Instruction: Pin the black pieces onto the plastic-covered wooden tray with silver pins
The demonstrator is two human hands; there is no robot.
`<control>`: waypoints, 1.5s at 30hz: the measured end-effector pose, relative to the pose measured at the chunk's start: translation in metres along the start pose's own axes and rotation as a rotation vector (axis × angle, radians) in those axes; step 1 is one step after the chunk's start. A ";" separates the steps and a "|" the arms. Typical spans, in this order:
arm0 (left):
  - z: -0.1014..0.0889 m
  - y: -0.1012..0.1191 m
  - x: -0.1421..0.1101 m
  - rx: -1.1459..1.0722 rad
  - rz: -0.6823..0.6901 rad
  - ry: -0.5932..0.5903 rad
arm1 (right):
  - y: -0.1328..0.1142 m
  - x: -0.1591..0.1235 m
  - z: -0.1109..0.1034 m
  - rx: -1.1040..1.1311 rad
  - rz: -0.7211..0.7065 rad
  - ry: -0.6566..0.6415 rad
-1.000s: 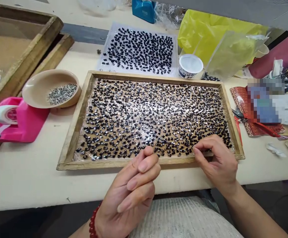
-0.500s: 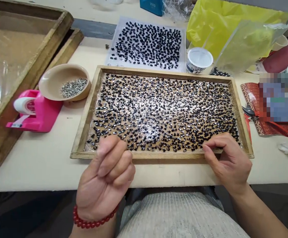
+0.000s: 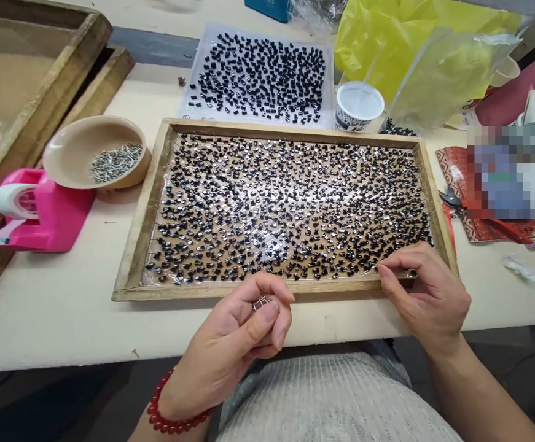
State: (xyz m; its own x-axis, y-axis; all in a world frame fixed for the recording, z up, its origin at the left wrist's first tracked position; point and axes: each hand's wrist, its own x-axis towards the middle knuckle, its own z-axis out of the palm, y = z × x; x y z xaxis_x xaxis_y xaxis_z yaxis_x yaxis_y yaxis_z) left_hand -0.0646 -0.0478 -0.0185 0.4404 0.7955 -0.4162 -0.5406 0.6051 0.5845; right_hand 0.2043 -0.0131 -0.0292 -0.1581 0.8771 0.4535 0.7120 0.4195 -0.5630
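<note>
My left hand [image 3: 244, 325] is curled closed around several small metal pins [image 3: 261, 302], which show between thumb and fingers. It is just in front of the near rim of a wooden tray [image 3: 322, 287]. Rows of small black pieces [image 3: 267, 215] cover the tray floor under a shiny clear film. At the tray's near right corner my right hand [image 3: 426, 294] pinches with thumb and forefinger. A thin, pale pin-like sliver shows at those fingertips. Behind its curled fingers a small metal end [image 3: 412, 274] peeks out.
A beige bowl [image 3: 64, 153] of metal pins and a pink tape dispenser [image 3: 64, 215] stand left. Behind the tray are a white sheet [image 3: 193, 110] of black pieces, a white cup [image 3: 360, 105] and a yellow bag [image 3: 387, 37]. Wooden frames [image 3: 55, 92] occupy the far left.
My left hand has come down and right and turned, so the pins in it now show. My right hand stays pinched at the tray corner. The whole view has shifted slightly.
</note>
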 end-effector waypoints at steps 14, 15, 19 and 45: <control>0.009 -0.009 0.011 -0.004 0.019 0.011 | -0.030 0.020 0.026 -0.111 -0.240 -0.255; 0.009 -0.008 0.009 -0.016 0.004 0.019 | -0.030 0.020 0.028 -0.140 -0.250 -0.270; 0.006 -0.005 0.006 -0.051 -0.023 0.033 | -0.031 0.023 0.030 -0.208 -0.265 -0.327; -0.007 -0.014 0.003 0.120 -0.021 -0.081 | -0.039 0.032 0.027 -0.313 -0.341 -0.412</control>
State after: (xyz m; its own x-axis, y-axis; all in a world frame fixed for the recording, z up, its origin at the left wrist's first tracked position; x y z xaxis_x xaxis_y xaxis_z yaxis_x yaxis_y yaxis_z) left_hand -0.0606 -0.0540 -0.0328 0.5100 0.7745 -0.3742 -0.4435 0.6095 0.6571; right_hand 0.1529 0.0050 -0.0117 -0.6187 0.7501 0.2334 0.7319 0.6584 -0.1757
